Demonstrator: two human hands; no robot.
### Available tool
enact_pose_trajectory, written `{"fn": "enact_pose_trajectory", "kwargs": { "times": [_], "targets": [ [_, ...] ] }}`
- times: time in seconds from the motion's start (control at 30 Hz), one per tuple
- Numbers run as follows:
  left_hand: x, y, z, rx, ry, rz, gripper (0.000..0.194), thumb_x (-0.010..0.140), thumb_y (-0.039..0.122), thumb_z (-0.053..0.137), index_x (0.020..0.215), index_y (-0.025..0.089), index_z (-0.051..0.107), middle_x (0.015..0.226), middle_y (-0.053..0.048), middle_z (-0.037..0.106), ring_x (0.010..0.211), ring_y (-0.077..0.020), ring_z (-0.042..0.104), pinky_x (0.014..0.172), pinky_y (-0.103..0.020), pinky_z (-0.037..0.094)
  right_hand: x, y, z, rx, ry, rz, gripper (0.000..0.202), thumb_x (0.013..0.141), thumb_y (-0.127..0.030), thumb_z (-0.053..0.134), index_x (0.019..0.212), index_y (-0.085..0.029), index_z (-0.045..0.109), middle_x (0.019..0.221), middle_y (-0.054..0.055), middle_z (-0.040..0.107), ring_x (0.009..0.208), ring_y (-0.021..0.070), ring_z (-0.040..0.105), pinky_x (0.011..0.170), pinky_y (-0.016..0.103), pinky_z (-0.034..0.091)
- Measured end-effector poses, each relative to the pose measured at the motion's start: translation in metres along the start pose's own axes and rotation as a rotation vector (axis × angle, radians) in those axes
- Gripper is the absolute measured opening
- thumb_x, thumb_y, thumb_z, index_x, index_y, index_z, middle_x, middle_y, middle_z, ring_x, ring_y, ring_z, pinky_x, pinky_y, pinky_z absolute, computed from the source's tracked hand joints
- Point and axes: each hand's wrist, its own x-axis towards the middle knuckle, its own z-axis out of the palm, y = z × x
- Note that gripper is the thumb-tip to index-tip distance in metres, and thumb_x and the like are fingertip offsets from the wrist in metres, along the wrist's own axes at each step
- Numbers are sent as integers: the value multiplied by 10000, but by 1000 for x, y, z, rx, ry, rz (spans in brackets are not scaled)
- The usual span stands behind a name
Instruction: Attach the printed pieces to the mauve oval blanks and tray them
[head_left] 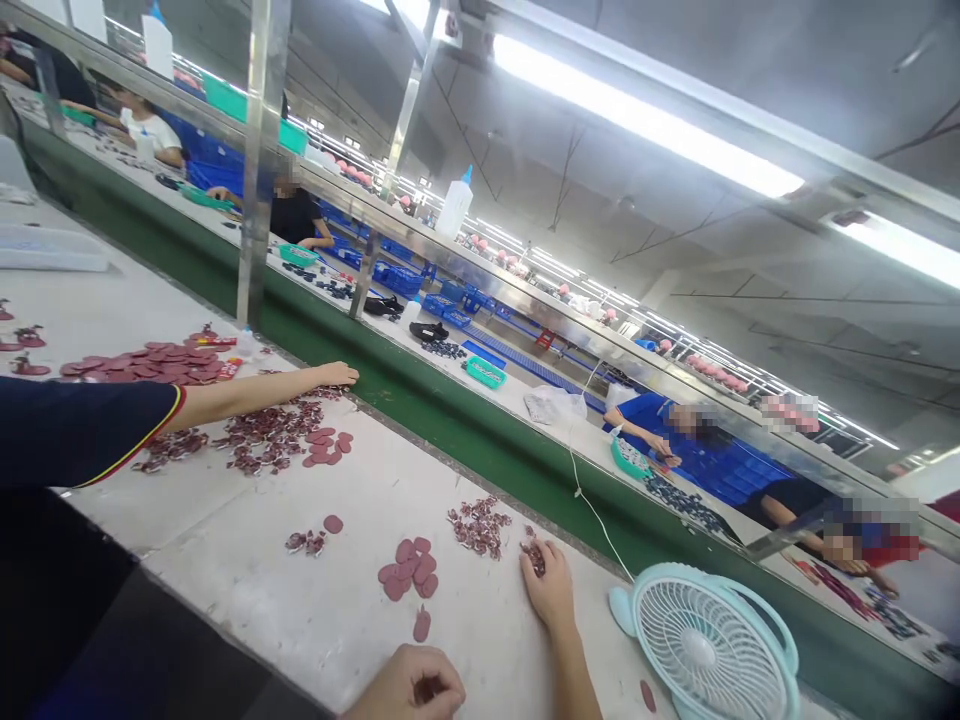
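Observation:
My left hand (pixel 409 685) is curled at the bottom edge, thumb against fingers. A dark reddish bit shows inside the curl, too hidden to name. My right hand (pixel 551 590) rests on the white table with fingers bent round a few small maroon pieces (pixel 535 557). Just left of it lies a loose heap of similar small, shiny maroon pieces (pixel 480 527). Between my hands and the table's middle is a cluster of flat oval maroon pieces (pixel 409 568). A single oval piece with a small tab (pixel 422 626) lies right above my left hand.
A co-worker's arm (pixel 255 397) reaches in from the left over larger maroon heaps (pixel 262 440). A light-blue fan (pixel 701 645) stands at my right. Beyond the table edge runs a green conveyor belt (pixel 420 415), with a metal shelf frame (pixel 259 150) and several people across it.

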Motion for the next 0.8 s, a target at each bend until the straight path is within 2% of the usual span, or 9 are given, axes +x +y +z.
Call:
{"fn": "enact_pose_trajectory", "kwargs": {
  "times": [0.1, 0.17, 0.3, 0.37, 0.47, 0.57, 0.7, 0.8],
  "targets": [
    [-2, -1, 1, 10, 9, 182, 143, 564, 651, 788, 550, 516, 835, 674, 121, 764, 979, -279, 906, 726, -340, 506, 0, -9, 0, -11, 11, -24, 684, 1144, -683, 770, 1727, -331, 708, 1961, 156, 635, 1820, 458, 569, 1514, 723, 508],
    [-3, -2, 0, 15, 11, 258, 183, 593, 656, 791, 545, 482, 818, 637, 124, 751, 869, -259, 877, 776, -367, 544, 6, -16, -1, -13, -9, -53, 703, 1103, -687, 825, 1709, -342, 732, 1966, 151, 635, 1812, 469, 573, 1492, 752, 523],
    [-7, -4, -3, 21, 28, 344, 226, 703, 659, 802, 631, 448, 844, 690, 168, 787, 913, -231, 881, 953, -409, 603, 19, -29, -1, 25, -26, -117, 578, 1125, -697, 806, 1577, -338, 827, 1832, 120, 765, 1716, 428, 673, 1472, 750, 548],
    [-9, -5, -5, 21, 39, 365, 239, 728, 654, 817, 665, 426, 848, 696, 170, 782, 944, -245, 894, 976, -430, 609, 16, -31, 1, 61, -5, -131, 548, 1152, -721, 762, 1518, -322, 849, 1760, 119, 813, 1675, 410, 708, 1476, 735, 551],
    [-12, -3, -5, 13, 52, 393, 262, 732, 648, 850, 685, 390, 843, 694, 144, 781, 931, -273, 895, 971, -458, 620, -3, -33, 4, 117, 27, -151, 566, 1154, -766, 731, 1450, -304, 870, 1675, 121, 865, 1616, 390, 756, 1472, 722, 561],
    [-17, 2, -5, 3, 60, 422, 280, 728, 626, 894, 669, 360, 826, 686, 107, 796, 874, -293, 877, 946, -474, 633, -34, -36, 5, 157, 58, -185, 577, 1147, -795, 683, 1394, -315, 886, 1593, 120, 913, 1560, 382, 800, 1457, 742, 570],
    [-29, 10, -8, 17, 57, 440, 256, 864, 518, 906, 712, 317, 863, 731, 92, 831, 925, -294, 903, 942, -440, 636, -77, -45, 8, 189, 85, -222, 533, 1115, -757, 642, 1302, -343, 920, 1486, 122, 965, 1497, 392, 845, 1435, 746, 589],
    [-33, 13, -10, 17, 55, 423, 234, 961, 374, 898, 765, 246, 901, 745, 74, 847, 961, -256, 894, 964, -374, 636, -95, -49, 8, 202, 75, -217, 573, 1090, -715, 619, 1267, -276, 941, 1451, 174, 974, 1486, 410, 848, 1446, 762, 570]
  ]
}}
